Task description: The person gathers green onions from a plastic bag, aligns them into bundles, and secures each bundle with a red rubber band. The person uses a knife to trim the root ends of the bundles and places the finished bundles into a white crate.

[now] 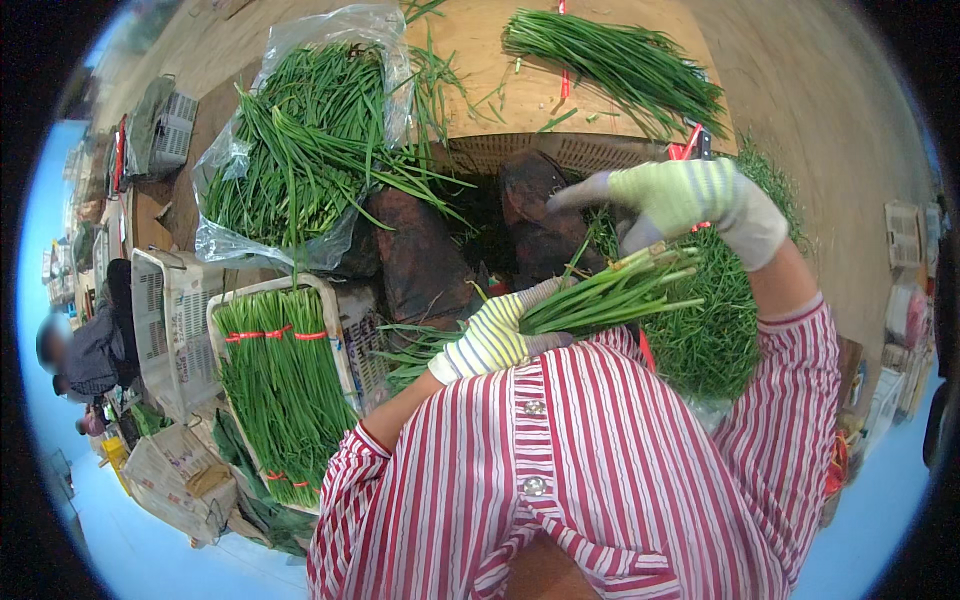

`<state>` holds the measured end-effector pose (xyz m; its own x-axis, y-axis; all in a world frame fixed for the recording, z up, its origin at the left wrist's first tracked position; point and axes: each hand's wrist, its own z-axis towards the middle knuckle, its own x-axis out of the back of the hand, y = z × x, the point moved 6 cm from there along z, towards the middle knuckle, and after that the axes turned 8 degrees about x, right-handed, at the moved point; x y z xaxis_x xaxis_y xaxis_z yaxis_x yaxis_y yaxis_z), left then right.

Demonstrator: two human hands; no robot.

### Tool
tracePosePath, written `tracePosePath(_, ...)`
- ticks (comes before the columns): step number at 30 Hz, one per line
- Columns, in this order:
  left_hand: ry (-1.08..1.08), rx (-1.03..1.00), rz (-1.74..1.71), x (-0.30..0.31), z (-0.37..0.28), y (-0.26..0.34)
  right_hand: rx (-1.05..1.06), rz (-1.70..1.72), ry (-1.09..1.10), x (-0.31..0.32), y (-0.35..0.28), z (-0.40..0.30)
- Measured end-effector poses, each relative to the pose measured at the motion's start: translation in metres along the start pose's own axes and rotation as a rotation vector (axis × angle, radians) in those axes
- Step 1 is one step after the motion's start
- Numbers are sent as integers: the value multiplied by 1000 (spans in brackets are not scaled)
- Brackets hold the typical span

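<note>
My left hand (491,337), in a yellow-and-white striped knit glove, is closed around a bunch of garlic chives (607,292) close to my chest. The pale cut stem ends of this bunch point to the right, and its leaves trail off to the left. Just above the stem ends is my right hand (671,202), also gloved and blurred by motion. Its thumb and fingers are spread, with nothing visible in them. Behind it, a black knife handle (703,144) and red strips show at the table's near edge.
A wooden table (472,97) bears a large pile of chives (615,67). Loose chives fill a clear plastic bag (214,236) at left. Tied bundles (281,390) lie in a white crate (341,322). Leaf scraps (705,330) are heaped at right. A person (101,337) is far left.
</note>
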<state>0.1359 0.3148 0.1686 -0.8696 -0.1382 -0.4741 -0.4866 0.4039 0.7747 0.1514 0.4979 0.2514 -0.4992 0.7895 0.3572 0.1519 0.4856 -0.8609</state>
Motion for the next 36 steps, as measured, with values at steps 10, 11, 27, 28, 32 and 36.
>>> tracePosePath(10, 11, -154, -21, 17, 1, -13, -112, 376, 635, 3, 68, -52)
tracePosePath(11, 6, -166, -59, 17, 2, -13, -230, 65, 482, -2, 101, -86)
tracePosePath(27, 31, 41, -56, 20, 4, -21, -83, -216, 579, 0, -15, -50)
tracePosePath(28, 22, -2, -76, 21, 5, -21, -72, -155, 606, -2, -11, -49)
tracePosePath(32, -25, -98, -247, 19, 6, -17, -3, 70, 682, -10, 8, -48)
tracePosePath(36, -2, -28, -228, 18, 5, -13, 2, 157, 725, -22, 20, -51)
